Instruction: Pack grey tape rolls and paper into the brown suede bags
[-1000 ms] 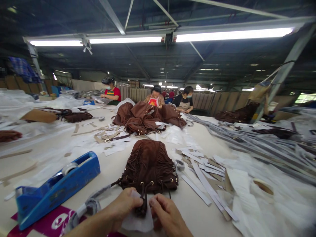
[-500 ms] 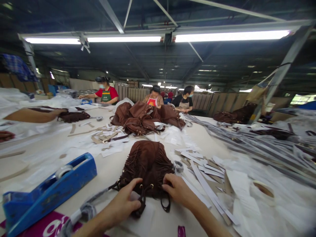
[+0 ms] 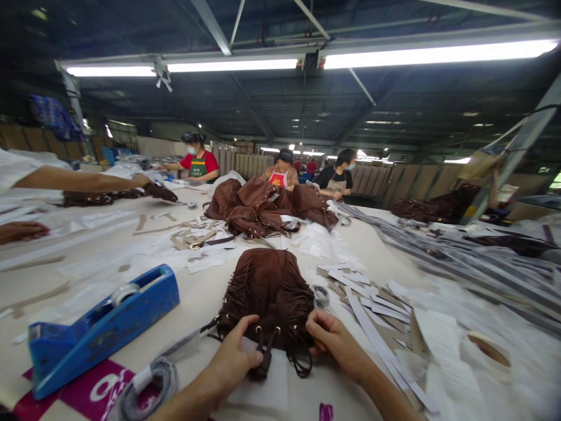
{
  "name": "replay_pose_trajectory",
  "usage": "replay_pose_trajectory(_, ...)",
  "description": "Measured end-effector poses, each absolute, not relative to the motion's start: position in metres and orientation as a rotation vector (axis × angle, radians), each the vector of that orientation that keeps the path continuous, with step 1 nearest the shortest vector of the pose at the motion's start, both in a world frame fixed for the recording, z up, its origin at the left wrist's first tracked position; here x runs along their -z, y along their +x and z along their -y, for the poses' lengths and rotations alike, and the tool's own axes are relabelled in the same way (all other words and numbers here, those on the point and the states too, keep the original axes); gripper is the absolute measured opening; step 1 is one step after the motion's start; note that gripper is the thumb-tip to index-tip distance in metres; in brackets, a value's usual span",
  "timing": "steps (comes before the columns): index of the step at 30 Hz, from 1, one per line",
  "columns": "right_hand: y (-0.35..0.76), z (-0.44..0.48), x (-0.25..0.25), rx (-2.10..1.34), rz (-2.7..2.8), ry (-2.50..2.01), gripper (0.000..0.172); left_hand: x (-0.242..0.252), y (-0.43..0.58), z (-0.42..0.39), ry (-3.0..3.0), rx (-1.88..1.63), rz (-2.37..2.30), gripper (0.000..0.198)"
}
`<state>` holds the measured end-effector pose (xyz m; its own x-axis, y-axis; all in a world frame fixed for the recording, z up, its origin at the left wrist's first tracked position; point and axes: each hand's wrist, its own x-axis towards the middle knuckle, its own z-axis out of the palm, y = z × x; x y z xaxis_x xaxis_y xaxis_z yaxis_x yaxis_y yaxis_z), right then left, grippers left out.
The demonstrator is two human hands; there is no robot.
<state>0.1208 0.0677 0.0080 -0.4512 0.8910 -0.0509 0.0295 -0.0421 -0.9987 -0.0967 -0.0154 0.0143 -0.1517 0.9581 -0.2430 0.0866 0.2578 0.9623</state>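
A dark brown fringed drawstring bag [image 3: 266, 280] lies in front of me, its gold eyelets and cord toward me. My left hand [image 3: 234, 356] is at the bag's near left edge. Its index finger is stretched along the bag and its thumb, held apart, touches a dark strap end [image 3: 263, 363]; the other fingers are hidden. On the near right side, my right hand [image 3: 333, 339] pinches the bag's edge between thumb and curled fingers. A looped dark cord [image 3: 300, 365] hangs between the hands, over white paper [image 3: 274, 389].
A blue tape dispenser [image 3: 105, 327] stands at left, near a rolled grey strap [image 3: 144, 389]. Brown bags [image 3: 267, 204] are heaped ahead. Paper strips [image 3: 372, 310] and a tape roll [image 3: 488, 354] lie right. A co-worker's arm [image 3: 87, 177] reaches in from the left; several people work beyond.
The view has swung left, so the scene sits further right. My right hand has shifted slightly to the bag's outer edge. The co-worker's hand at left now holds a dark brown fringed piece.
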Motion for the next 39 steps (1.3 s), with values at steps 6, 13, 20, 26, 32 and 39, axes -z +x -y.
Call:
replay_pose_trajectory(6, 0.114, -0.064, -0.011, -1.019, 1.912, -1.111, 0.013, 0.016, -0.083, 0.036, 0.921, -1.220, -1.576, 0.038)
replay_pose_trajectory(13, 0.106, -0.026, -0.032, -0.517, 1.958, -1.185, 0.023, 0.009, -0.081, 0.035, 0.847, -1.142, -1.610, 0.034)
replay_pose_trajectory(20, 0.082, 0.012, -0.013, -1.632, 1.797, -1.420, 0.027, -0.003, -0.086, 0.040, 0.855, -1.173, -1.497, 0.033)
replay_pose_trajectory(26, 0.076, 0.005, -0.003, -1.393, 1.758, -1.236, 0.027, -0.008, -0.090, 0.035, 0.970, -1.065, -1.528, 0.018)
replay_pose_trajectory(32, 0.074, 0.005, -0.002, -1.389, 1.760, -1.139, 0.025, -0.011, -0.086, 0.034, 1.001, -1.072, -1.536, 0.016)
replay_pose_trajectory(39, 0.070, 0.005, 0.005, -1.736, 1.462, -1.091, 0.042, -0.011, -0.086, 0.034, 0.990, -1.065, -1.527, 0.017)
